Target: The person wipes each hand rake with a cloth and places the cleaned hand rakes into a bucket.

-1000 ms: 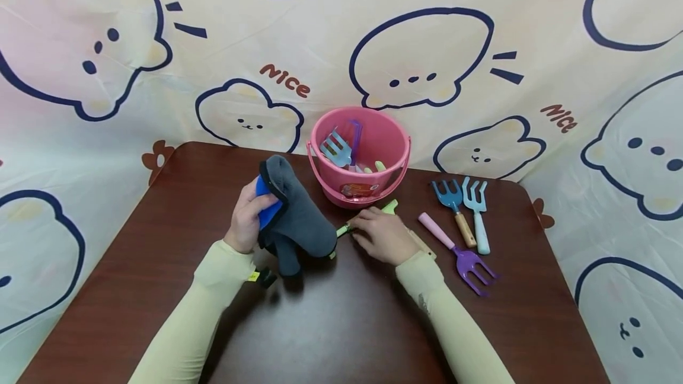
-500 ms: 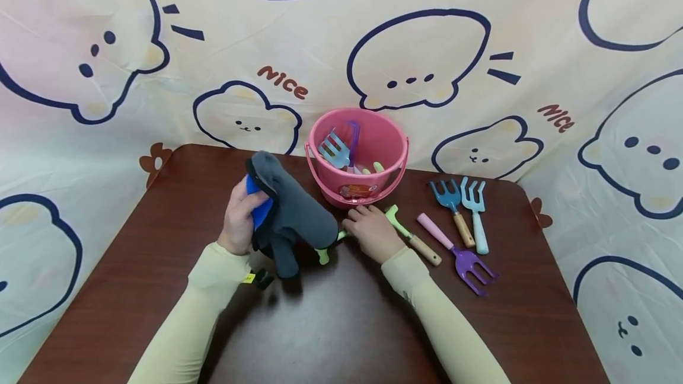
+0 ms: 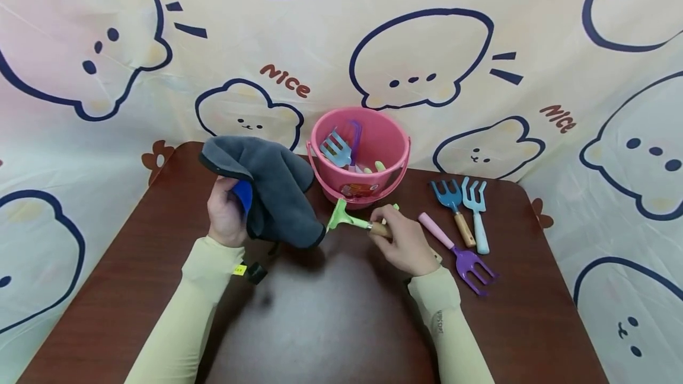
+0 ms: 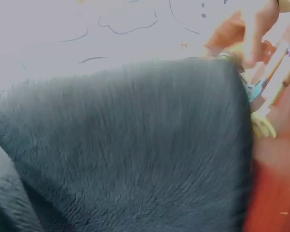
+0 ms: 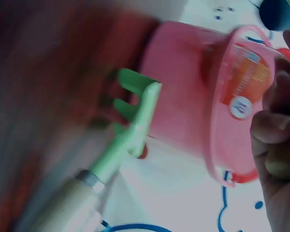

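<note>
My left hand (image 3: 226, 215) grips a grey cloth (image 3: 272, 188) with a blue inner side, lifted above the brown table (image 3: 331, 313); the cloth (image 4: 125, 145) fills the left wrist view. My right hand (image 3: 408, 242) holds a small green rake (image 3: 344, 218) by its wooden handle, head pointing left toward the cloth. In the right wrist view the green rake (image 5: 130, 121) lies in front of the pink bucket (image 5: 203, 96). The pink bucket (image 3: 360, 156) stands just behind both hands with several toy tools inside.
To the right of my right hand lie a purple fork with a pink handle (image 3: 459, 253), a dark blue fork (image 3: 453, 203) and a light blue fork (image 3: 476, 212). A cartoon-printed cloth backdrop (image 3: 341, 46) hangs behind the table.
My right hand picked the green rake up off the table and turned its head to the left. My left hand raised the cloth up and to the left, and it opened out.
</note>
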Demonstrator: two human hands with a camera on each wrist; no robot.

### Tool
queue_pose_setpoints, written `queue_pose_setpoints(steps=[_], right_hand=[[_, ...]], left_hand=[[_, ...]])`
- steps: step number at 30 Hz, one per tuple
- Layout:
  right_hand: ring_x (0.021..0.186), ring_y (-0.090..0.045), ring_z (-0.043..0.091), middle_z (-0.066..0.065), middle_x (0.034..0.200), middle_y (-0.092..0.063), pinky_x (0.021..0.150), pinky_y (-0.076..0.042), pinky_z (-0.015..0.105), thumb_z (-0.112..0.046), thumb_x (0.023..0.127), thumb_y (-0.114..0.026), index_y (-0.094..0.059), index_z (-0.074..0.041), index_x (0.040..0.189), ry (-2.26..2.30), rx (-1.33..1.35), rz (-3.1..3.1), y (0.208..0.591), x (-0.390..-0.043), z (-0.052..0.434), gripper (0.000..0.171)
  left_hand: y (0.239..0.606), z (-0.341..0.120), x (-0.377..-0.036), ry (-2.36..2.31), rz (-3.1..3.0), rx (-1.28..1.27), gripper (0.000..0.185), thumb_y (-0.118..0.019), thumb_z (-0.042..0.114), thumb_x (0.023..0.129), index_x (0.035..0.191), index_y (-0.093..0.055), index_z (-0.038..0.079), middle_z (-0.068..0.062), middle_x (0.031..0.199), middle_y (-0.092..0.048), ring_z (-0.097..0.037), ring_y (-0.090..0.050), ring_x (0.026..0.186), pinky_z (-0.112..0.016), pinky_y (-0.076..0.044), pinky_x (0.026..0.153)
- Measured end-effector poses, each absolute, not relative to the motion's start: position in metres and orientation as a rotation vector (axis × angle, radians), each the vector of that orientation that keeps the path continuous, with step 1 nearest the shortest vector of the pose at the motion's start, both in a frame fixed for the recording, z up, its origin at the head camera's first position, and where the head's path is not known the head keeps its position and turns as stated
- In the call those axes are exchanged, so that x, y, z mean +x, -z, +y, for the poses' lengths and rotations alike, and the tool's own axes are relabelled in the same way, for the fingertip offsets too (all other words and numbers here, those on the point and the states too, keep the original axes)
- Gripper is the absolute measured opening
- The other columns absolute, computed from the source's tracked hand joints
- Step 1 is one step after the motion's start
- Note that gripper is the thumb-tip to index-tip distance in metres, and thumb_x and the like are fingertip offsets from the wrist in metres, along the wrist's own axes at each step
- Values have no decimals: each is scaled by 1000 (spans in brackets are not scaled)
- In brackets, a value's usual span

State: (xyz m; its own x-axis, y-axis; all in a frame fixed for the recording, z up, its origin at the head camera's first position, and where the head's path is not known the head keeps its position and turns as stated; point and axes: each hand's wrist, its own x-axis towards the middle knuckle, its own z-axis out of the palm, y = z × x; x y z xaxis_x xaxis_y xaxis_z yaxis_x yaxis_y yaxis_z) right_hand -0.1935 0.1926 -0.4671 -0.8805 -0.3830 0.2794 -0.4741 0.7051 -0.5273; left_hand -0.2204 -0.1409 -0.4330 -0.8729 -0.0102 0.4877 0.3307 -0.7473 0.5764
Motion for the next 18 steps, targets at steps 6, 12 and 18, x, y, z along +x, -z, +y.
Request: queue_pose_setpoints(steps=[6,12,18], right_hand=[[75,-55,13,-2,91,-60,68,-49,25,-18,103,-66,-62,-16,135,-1238,606,-2574,452,-187,195,33],[53,-56,28,15,88,-61,48,-51,30,-10,105,-60,-58,-9,133,-1620,630,-2434,444,-176,179,28],[47,-51,21,19,82,-57,43,-48,31,-10,108,-54,-55,-4,128,-1779,695,-2447,447,-168,157,22]], left_hand=[[443,-129,-220,2608,-1320,-633,35,-37,6,101,114,-67,17,4,110,-72,-10,-66,98,-24,-54,90],[451,-106,-213,2448,-1960,-641,55,-48,3,103,152,-43,26,4,152,-47,-20,-45,136,-41,-32,120],[458,-87,-208,2342,-2149,-573,65,-64,12,103,159,-31,19,-6,162,-40,-31,-40,146,-61,-25,124]])
